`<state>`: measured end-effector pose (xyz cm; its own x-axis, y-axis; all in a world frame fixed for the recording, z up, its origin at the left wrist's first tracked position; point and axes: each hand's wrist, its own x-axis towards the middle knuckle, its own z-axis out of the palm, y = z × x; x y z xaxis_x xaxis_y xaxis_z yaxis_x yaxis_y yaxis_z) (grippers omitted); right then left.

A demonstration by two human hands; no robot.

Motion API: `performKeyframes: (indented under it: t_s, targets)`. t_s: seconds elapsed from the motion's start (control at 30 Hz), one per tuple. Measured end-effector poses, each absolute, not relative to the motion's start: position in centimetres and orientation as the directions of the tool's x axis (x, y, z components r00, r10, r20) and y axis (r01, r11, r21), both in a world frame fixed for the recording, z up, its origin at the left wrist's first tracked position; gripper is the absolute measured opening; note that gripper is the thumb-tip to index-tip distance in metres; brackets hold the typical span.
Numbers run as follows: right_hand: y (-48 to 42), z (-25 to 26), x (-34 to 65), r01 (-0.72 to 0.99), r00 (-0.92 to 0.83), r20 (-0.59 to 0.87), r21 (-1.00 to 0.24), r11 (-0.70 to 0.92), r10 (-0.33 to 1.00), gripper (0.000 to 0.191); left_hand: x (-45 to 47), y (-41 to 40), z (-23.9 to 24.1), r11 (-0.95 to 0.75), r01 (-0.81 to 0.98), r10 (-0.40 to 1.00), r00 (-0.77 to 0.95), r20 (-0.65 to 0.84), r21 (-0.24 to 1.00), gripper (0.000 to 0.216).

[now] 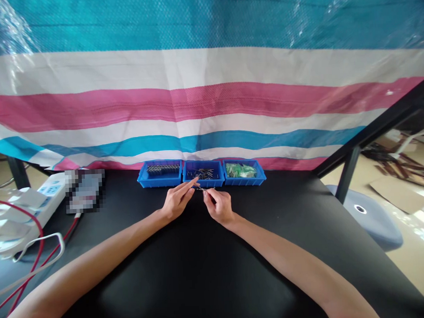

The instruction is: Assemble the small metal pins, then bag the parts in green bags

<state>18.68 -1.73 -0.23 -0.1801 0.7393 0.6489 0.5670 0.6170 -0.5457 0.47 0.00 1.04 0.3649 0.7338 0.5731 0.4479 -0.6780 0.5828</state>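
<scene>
Both my hands meet over the black table (203, 272), just in front of three small blue bins. My left hand (177, 200) has its fingers pressed together and pointing toward the middle bin (203, 174), which holds several thin dark metal pins. My right hand (219, 206) pinches a small thin metal pin (200, 189) whose tip touches my left fingertips. The left bin (159, 174) holds a row of dark cylindrical parts. The right bin (244, 172) holds small green-tinted plastic bags.
A striped blue, white and pink tarp (209, 93) hangs behind the bins. A white power strip (41, 197) with red and white cables and a blurred device (84, 189) lie at the left. A black frame post (346, 179) and a grey round object (365, 215) stand beyond the right edge.
</scene>
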Motion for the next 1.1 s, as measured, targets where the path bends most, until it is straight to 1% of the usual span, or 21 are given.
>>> performKeyframes:
  t_s: [0.13, 0.3, 0.37, 0.57, 0.7, 1.1]
  targets:
    - [-1.63, -0.17, 18.69, 0.554, -0.150, 0.659, -0.562, 0.615, 0.737, 0.029, 0.46, -0.03, 1.00, -0.687, 0.440, 0.725, 0.361, 0.587, 0.578, 0.039]
    - [-1.23, 0.15, 18.74, 0.570, -0.048, 0.638, -0.614, 0.546, 0.768, 0.034, 0.39, -0.20, 1.04, -0.708, 0.444, 0.704, 0.382, 0.599, 0.549, 0.038]
    - [-1.15, 0.23, 18.77, 0.566, -0.027, 0.643, -0.621, 0.542, 0.765, 0.034, 0.36, -0.23, 1.05, -0.706, 0.446, 0.705, 0.372, 0.603, 0.550, 0.038]
    - [-1.40, -0.02, 18.74, 0.524, -0.155, 0.682, -0.557, 0.645, 0.715, 0.027, 0.34, -0.18, 0.95, -0.682, 0.452, 0.728, 0.344, 0.593, 0.575, 0.039]
    - [-1.47, -0.27, 18.71, 0.521, -0.217, 0.685, -0.521, 0.676, 0.695, 0.024, 0.32, -0.18, 0.84, -0.685, 0.447, 0.725, 0.347, 0.594, 0.576, 0.038]
    - [-1.60, -0.68, 18.51, 0.524, -0.424, 0.641, -0.403, 0.750, 0.640, 0.028, 0.37, -0.21, 1.01, -0.693, 0.444, 0.720, 0.375, 0.584, 0.569, 0.039]
